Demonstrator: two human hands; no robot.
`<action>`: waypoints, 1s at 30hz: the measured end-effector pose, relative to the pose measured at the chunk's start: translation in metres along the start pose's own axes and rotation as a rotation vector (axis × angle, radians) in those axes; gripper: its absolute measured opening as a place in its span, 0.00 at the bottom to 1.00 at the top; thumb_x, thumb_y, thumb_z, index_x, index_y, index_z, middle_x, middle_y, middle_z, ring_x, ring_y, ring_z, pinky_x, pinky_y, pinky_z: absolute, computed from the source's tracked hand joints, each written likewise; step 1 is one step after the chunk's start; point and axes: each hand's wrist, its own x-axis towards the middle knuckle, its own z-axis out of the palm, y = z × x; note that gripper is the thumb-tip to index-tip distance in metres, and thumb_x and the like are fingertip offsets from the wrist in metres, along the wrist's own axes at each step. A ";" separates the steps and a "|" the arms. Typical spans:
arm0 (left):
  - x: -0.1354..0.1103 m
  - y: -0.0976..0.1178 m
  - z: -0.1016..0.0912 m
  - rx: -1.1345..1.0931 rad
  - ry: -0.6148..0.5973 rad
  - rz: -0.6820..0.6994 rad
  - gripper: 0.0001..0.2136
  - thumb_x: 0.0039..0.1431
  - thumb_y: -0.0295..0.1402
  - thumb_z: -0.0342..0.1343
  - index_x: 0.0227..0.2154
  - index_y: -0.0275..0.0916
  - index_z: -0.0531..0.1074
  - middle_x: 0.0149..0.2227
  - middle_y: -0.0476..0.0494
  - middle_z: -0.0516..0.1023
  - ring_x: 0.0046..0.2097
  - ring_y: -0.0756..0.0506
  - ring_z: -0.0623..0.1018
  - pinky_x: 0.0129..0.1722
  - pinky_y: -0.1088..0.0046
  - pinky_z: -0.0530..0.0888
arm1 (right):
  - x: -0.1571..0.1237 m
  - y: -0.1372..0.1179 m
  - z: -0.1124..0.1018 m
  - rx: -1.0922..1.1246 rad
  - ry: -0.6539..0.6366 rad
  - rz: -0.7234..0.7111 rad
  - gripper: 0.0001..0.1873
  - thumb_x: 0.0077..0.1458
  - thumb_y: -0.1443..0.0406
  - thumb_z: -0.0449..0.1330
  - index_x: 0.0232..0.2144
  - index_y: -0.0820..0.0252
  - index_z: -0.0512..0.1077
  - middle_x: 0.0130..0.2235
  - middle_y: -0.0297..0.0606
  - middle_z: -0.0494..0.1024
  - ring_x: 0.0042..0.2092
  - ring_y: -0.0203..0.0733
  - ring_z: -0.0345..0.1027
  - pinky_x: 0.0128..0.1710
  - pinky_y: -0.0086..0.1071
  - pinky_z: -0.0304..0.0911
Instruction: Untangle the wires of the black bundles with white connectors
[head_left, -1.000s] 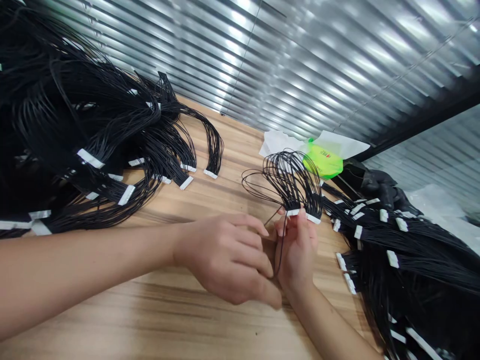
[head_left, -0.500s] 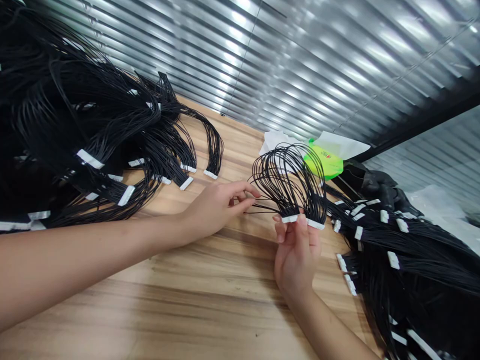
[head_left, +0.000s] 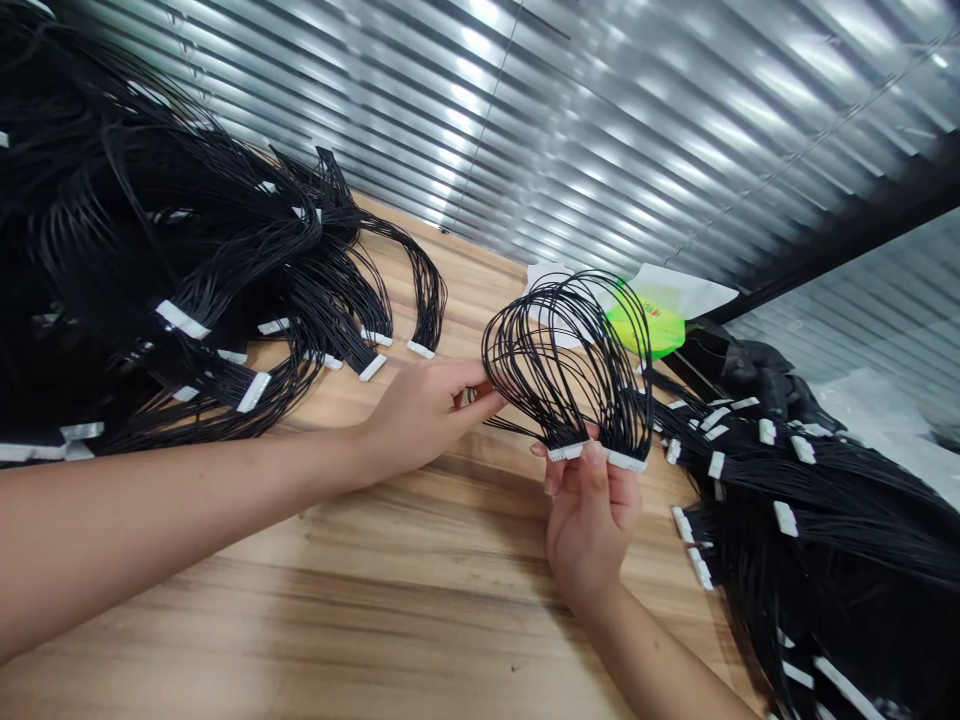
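A wire harness (head_left: 559, 335) of thin black wires arches up in a loop, with both of its white connectors (head_left: 568, 452) side by side at the bottom. My right hand (head_left: 589, 520) pinches these connectors between thumb and fingers. At the left side of the loop, my left hand (head_left: 431, 415) is closed on a few of the wires, thumb and index finger brought together. Its fingertips are partly hidden by the loop. A few loose wires stick out to the left below those fingertips.
A big heap of black harnesses (head_left: 172, 240) with white connectors covers the left of the wooden table (head_left: 360, 600). Another harness pile (head_left: 840, 560) lies at the right. Behind the loop are white paper and a bright green wrapper (head_left: 652, 325). Corrugated metal (head_left: 480, 120) borders the table's back.
The left side of the wire loop has shifted left and spread wider, now overlapping my left fingertips. My right hand has tilted the connectors slightly and moved a little left.
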 end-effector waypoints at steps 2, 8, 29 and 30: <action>0.001 0.000 0.000 -0.034 0.028 0.001 0.12 0.61 0.33 0.54 0.23 0.35 0.69 0.22 0.54 0.64 0.25 0.54 0.63 0.24 0.80 0.59 | 0.000 0.001 -0.001 0.000 -0.011 0.000 0.06 0.56 0.60 0.61 0.32 0.55 0.74 0.18 0.24 0.65 0.20 0.32 0.55 0.24 0.30 0.59; 0.004 -0.003 -0.002 -0.080 0.156 0.190 0.07 0.63 0.31 0.51 0.32 0.37 0.73 0.36 0.45 0.73 0.40 0.49 0.72 0.40 0.73 0.69 | -0.001 0.001 0.000 -0.008 -0.082 0.075 0.07 0.55 0.59 0.62 0.33 0.55 0.75 0.19 0.25 0.65 0.20 0.32 0.56 0.22 0.29 0.60; 0.009 -0.011 0.006 -0.154 -0.120 0.375 0.06 0.64 0.32 0.52 0.35 0.38 0.73 0.34 0.46 0.77 0.37 0.51 0.75 0.39 0.76 0.70 | -0.002 0.003 -0.007 -0.027 -0.355 0.257 0.10 0.57 0.57 0.60 0.32 0.56 0.76 0.27 0.33 0.78 0.23 0.33 0.67 0.21 0.26 0.61; 0.008 -0.012 0.007 -0.160 -0.121 0.381 0.06 0.63 0.33 0.53 0.36 0.38 0.73 0.34 0.46 0.77 0.37 0.51 0.75 0.38 0.76 0.70 | -0.002 0.003 -0.007 -0.027 -0.354 0.256 0.09 0.57 0.57 0.60 0.32 0.56 0.76 0.28 0.33 0.78 0.23 0.33 0.66 0.21 0.26 0.61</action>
